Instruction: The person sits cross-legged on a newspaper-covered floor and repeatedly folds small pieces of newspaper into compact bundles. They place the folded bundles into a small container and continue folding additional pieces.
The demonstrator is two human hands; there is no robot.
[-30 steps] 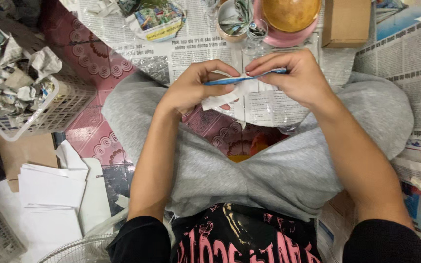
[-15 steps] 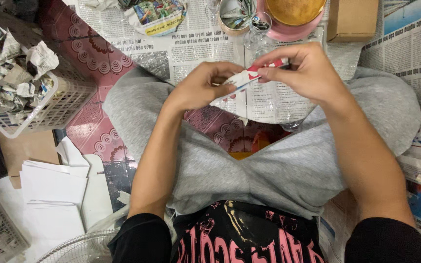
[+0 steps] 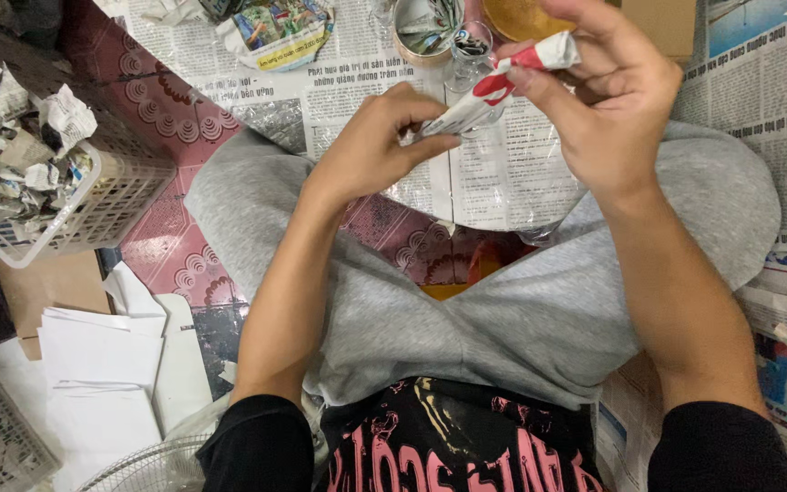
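Above crossed legs in grey trousers (image 3: 539, 319), both hands pinch rolled paper strip (image 3: 494, 91), white with red patches, tilted. Left hand (image 3: 371, 150) fingers closed on lower end; right hand (image 3: 608, 105) fingers closed on upper end. Floor: newspaper sheets (image 3: 776, 100) over red patterned mat (image 3: 170, 255). White basket (image 3: 93, 214) of crumpled paper at left, white sheets (image 3: 93, 351) below it. Tape roll (image 3: 421, 32) beyond hands.

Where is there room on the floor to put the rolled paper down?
Bare patterned mat lies between the white basket and the grey-trousered knee. Newspaper right of the right hand is open too. The top edge, with jar and tin, is crowded.
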